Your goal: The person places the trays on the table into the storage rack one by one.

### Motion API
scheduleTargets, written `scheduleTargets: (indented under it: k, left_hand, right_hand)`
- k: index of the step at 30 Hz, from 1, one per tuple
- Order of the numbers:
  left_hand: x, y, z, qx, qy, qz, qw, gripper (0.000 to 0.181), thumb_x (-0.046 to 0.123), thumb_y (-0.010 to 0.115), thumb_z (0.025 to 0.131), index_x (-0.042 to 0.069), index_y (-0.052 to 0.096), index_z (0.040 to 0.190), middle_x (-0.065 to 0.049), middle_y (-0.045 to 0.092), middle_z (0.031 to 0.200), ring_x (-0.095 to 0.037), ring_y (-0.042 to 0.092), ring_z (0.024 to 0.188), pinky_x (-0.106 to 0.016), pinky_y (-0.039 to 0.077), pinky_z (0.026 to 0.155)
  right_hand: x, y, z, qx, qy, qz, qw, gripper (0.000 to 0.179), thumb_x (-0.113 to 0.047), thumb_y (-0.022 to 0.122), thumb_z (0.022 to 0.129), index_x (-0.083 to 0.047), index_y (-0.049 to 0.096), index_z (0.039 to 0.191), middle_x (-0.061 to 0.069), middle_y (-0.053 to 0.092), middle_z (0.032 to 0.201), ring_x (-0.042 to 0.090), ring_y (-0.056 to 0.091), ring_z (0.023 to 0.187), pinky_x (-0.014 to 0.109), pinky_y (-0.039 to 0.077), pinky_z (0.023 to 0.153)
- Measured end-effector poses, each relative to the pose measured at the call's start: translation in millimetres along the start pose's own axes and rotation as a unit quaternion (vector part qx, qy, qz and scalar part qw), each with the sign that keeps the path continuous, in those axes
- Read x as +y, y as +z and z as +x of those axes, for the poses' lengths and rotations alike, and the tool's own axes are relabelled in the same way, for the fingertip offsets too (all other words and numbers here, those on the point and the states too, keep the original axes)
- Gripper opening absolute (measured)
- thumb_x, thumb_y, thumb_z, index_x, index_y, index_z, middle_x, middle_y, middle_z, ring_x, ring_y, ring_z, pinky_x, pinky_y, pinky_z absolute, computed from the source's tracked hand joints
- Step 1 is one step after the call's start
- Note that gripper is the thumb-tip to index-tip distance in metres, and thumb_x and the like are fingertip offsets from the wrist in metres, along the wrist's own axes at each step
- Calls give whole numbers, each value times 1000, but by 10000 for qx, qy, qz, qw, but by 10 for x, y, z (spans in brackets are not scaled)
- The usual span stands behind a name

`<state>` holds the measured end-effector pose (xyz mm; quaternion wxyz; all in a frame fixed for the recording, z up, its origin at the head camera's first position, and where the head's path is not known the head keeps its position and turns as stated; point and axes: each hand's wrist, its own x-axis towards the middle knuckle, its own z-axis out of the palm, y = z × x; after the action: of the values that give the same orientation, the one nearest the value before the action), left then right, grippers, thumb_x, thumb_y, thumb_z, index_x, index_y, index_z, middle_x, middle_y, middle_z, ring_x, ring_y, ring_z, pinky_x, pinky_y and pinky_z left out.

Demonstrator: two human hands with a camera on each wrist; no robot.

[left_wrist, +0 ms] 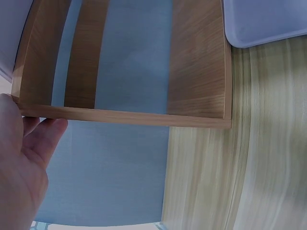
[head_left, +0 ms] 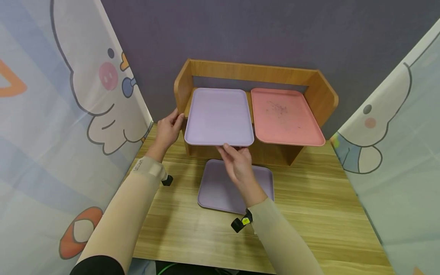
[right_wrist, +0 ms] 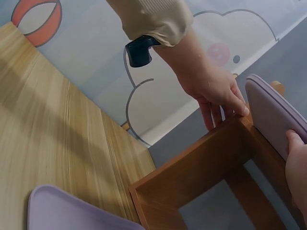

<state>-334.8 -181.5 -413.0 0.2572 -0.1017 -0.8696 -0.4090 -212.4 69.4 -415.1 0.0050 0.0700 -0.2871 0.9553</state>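
Observation:
A small wooden desktop shelf stands against the back wall. On the left half of its upper board rests a light purple tray, its front part jutting out past the board. My right hand pinches the tray's front rim, thumb on top and fingers beneath. With my left hand I hold the shelf's left side panel near the board's height; the left wrist view shows that hand at the panel's edge, fingertips against the wood. To the right lies a pink tray with dark specks, also overhanging in front.
Another purple tray lies on the wood-grain table before the shelf, partly hidden by my right forearm. Printed cartoon curtains line the left and right sides. A grey wall rises behind the shelf.

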Motion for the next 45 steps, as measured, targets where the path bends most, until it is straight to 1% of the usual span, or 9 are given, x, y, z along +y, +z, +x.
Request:
scheduleTargets:
  k: [3,7,14,18,22,30,38,43,45]
  left_hand:
    - [8,-3,-7,-10,-19,-9,10000,34,37,58,104,24,67,135,-14,77,107,-32,74,94,-49,59,84]
    - [11,-5,-11,-15,-16,14,10000,35,38,58,105,24,66,136,-13,77,110,-31,74,97,-49,59,87]
    - [14,-1,-10,25,32,17,10000,33,37,58,105,23,68,134,-12,77,109,-30,74,93,-48,59,83]
    - [1,13,-9,48,67,54,10000,32,38,57,105,23,69,131,-11,78,107,-30,74,94,-49,58,84]
    - [-10,22,-6,71,86,41,9999,33,39,57,105,24,68,132,-11,78,108,-30,74,96,-49,58,85]
    - [-41,29,5,85,127,23,9999,33,39,57,105,23,68,132,-11,78,106,-28,73,90,-47,59,78]
    - [-37,27,5,103,93,17,9999,33,39,57,105,24,68,131,-10,78,107,-28,74,92,-47,59,82]
    - [-28,19,0,96,72,53,9999,33,39,57,105,24,68,132,-11,78,107,-28,73,90,-48,58,80]
    - [-23,13,-4,82,63,58,9999,34,38,57,105,24,68,133,-11,78,107,-28,72,90,-47,58,80]
  right_hand:
    - [23,15,56,168,2,53,9998,49,25,47,92,-4,47,131,12,57,126,24,62,117,41,53,106]
    - [44,29,120,243,-27,68,9997,47,25,47,92,-4,49,128,11,57,124,24,62,115,40,54,105]
    - [72,44,217,211,-35,127,9997,50,25,46,93,-3,48,134,11,56,130,25,59,123,44,47,112]
    - [84,58,261,335,-52,138,9993,45,25,47,92,-3,50,128,11,57,124,24,61,116,41,51,108]
    - [94,75,300,420,-83,129,9990,42,24,48,92,-4,51,123,10,58,120,22,63,110,38,56,102]
    - [114,86,340,330,-146,143,9992,52,25,47,92,-6,45,134,10,55,127,23,61,115,39,55,103]
    - [119,70,369,346,-188,154,9991,46,25,48,91,-5,49,127,10,57,120,21,63,108,34,58,97]
    - [122,64,371,325,-172,133,9992,42,24,49,91,-5,50,122,9,57,118,21,63,107,33,57,97]
    - [123,59,368,287,-154,91,9994,42,24,49,92,-6,50,122,9,57,118,20,63,107,34,56,99]
